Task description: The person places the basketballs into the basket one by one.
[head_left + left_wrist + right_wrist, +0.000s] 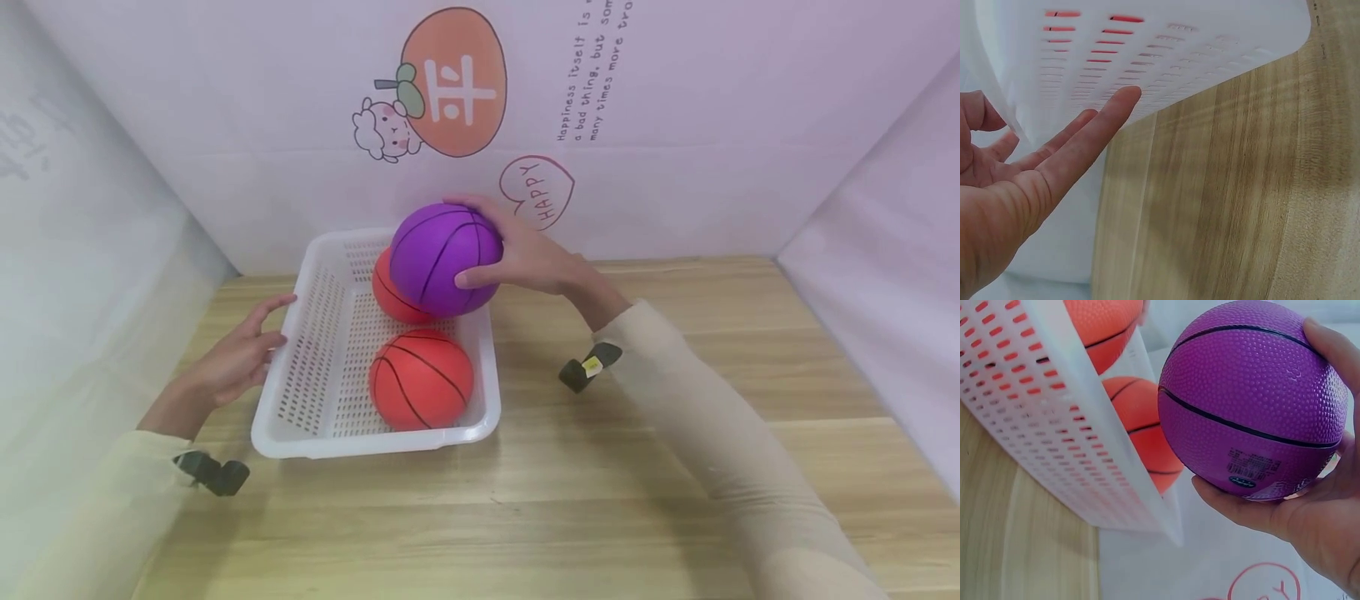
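Observation:
My right hand (525, 254) grips a purple toy basketball (442, 250), its fingers and thumb spread round the right side of the ball. The ball is over the back right part of a white plastic basket (480, 429) with slotted walls. It partly covers a red basketball (390, 292) in the basket. Nearer the front lies a second red basketball (423, 383), also inside. At the basket's left side is my left hand (238, 354), with fingertips right at the rim and wall. The left wrist view shows straight fingers (1085, 144) along the outer slotted wall.
The basket stands on a wood-grain table (525, 533) near its back left. Behind rises a white printed backdrop (675, 125), and white sheets (82, 167) hang at both sides. Dark cameras (213, 473) are strapped to both wrists.

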### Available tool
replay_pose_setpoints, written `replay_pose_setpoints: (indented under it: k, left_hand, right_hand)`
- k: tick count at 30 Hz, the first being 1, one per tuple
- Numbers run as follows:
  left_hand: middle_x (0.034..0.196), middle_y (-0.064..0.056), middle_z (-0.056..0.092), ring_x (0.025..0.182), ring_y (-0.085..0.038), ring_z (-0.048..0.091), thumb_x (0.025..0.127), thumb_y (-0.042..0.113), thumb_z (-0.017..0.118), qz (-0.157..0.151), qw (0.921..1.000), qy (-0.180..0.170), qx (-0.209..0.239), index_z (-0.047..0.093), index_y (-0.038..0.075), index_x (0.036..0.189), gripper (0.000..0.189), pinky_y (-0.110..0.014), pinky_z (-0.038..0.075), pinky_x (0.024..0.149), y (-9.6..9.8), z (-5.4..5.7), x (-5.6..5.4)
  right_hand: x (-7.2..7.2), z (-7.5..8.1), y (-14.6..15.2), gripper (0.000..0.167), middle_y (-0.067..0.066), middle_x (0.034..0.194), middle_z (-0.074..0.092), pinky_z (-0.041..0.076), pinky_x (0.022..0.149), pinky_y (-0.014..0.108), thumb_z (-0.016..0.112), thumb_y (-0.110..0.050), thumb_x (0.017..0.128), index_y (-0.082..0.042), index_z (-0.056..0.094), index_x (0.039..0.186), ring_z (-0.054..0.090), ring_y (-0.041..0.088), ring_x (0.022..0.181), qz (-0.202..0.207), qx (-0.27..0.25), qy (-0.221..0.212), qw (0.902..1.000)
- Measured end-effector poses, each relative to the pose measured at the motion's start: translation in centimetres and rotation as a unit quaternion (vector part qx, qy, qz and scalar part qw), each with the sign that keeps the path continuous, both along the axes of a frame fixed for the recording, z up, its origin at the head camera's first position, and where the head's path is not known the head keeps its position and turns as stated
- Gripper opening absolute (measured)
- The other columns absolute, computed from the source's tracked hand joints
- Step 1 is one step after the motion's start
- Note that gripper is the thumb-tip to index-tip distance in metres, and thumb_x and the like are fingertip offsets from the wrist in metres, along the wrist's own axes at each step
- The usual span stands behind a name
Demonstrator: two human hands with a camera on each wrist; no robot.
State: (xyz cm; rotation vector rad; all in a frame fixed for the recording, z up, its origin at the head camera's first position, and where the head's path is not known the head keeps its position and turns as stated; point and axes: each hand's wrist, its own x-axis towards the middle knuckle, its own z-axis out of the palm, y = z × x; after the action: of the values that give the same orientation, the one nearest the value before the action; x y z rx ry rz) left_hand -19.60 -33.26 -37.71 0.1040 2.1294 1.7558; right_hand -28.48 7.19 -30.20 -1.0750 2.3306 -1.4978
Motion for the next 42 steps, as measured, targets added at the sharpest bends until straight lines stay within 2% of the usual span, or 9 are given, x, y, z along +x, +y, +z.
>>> replay_pose_setpoints:
  k: [7, 17, 25, 38, 42]
  left_hand:
    - [0.139, -0.033, 0.036, 0.098, -0.023, 0.069, 0.105, 0.004, 0.033, 0.000, 1.0000, 0.000, 0.005, 0.006, 0.025, 0.158, 0.062, -0.047, 0.058, 0.078, 0.1, 0.1, 0.2]
    - [0.130, -0.023, 0.045, 0.097, -0.023, 0.069, 0.105, 0.003, 0.033, 0.002, 0.9999, 0.000, 0.016, 0.009, 0.024, 0.157, 0.061, -0.047, 0.058, 0.078, 0.0, 0.2, 0.2]
    - [0.136, -0.031, 0.038, 0.097, -0.023, 0.069, 0.104, 0.002, 0.033, 0.006, 0.9998, -0.001, 0.017, 0.008, 0.022, 0.158, 0.063, -0.049, 0.058, 0.078, 0.0, 0.3, 0.2]
    - [0.136, -0.036, 0.036, 0.098, -0.024, 0.068, 0.104, 0.002, 0.035, 0.005, 0.9996, -0.004, 0.028, 0.012, 0.025, 0.156, 0.062, -0.053, 0.058, 0.077, 0.0, 0.3, 0.1]
    - [0.136, -0.035, 0.037, 0.099, -0.024, 0.068, 0.104, 0.003, 0.034, 0.007, 0.9997, -0.006, 0.024, 0.011, 0.024, 0.157, 0.062, -0.053, 0.057, 0.078, 0.0, 0.3, 0.1]
  right_hand:
    - [0.3, 0.0, -1.4, 0.091, 0.000, 0.143, 0.044, 0.052, 0.093, 0.040, 0.084, -0.033, 0.077, -0.032, 0.035, 0.153, 0.055, 0.021, 0.119, 0.004, -0.002, -0.003, 1.0000]
    - [0.4, 0.3, -3.3, 0.091, 0.002, 0.144, 0.040, 0.052, 0.093, 0.037, 0.083, -0.039, 0.076, -0.027, 0.031, 0.149, 0.054, 0.019, 0.119, 0.000, 0.011, 0.008, 0.9999]
    - [0.6, 0.9, -5.0, 0.088, 0.006, 0.146, 0.039, 0.052, 0.093, 0.036, 0.083, -0.036, 0.075, -0.022, 0.029, 0.144, 0.055, 0.020, 0.119, 0.006, 0.009, 0.006, 0.9999]
    - [0.4, 1.2, -7.5, 0.090, 0.003, 0.141, 0.040, 0.050, 0.094, 0.033, 0.086, -0.039, 0.072, -0.019, 0.035, 0.144, 0.047, 0.017, 0.124, 0.016, 0.064, 0.060, 0.9960]
    - [0.4, 1.4, -8.3, 0.089, 0.004, 0.140, 0.040, 0.050, 0.094, 0.034, 0.086, -0.038, 0.072, -0.019, 0.037, 0.144, 0.047, 0.018, 0.124, 0.028, 0.063, 0.058, 0.9959]
